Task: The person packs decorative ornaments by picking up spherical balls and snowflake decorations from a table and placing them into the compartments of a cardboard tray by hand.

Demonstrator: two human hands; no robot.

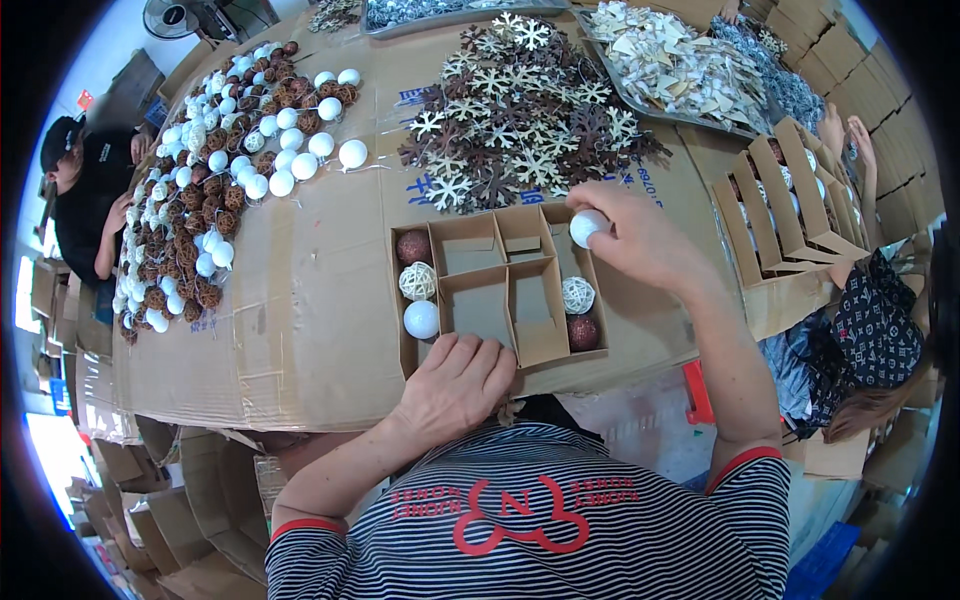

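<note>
- The right hand pinches a white ball in a tight fingertip grip, poised over the top right cell of the divided cardboard tray at the table's near edge.
- The left hand lies flat on the tray's near rim, fingers spread and holding nothing, just pinning it.
- Risk, as I judge it: the smooth ball could slip from that pinch and roll off the near edge, or settle in a wrong cell.
- The thin dividers could buckle if the ball is pressed in askew.
- Count in the tray: two glittery red balls, two woven wicker balls, one white ball seated, and the one held.
- Toward the far left corner, a heap of loose balls; at the far edge, a pile of snowflake ornaments — too many to count.
</note>
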